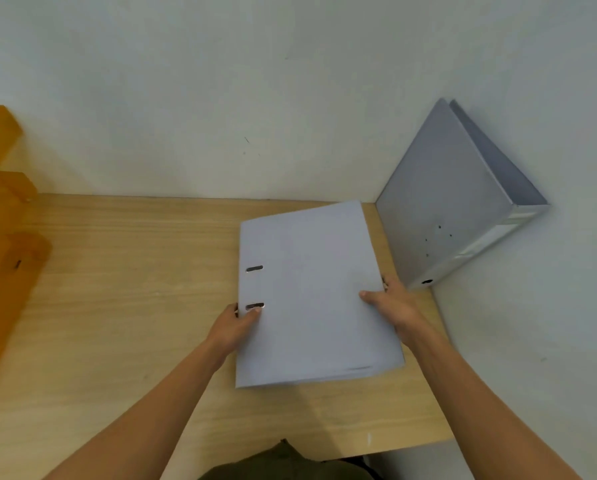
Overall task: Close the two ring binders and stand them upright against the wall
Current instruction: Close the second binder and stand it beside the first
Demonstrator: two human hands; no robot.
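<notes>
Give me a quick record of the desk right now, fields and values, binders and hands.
flat binder: closed, lying on the wooden desk
standing binder: closed, upright in the corner against the right wall
left hand: thumb on cover by the lower slot, grip on the spine edge
right hand: grip on the opposite edge
other: orange tray stack at far left

An office or study corner: a pale wood-grain table (117, 306) fits into the angle of plain white walls (221, 81), with grey lever-arch ring binders (311, 289) on it and stacked orange plastic letter trays (2, 209) at the frame's left edge.
</notes>
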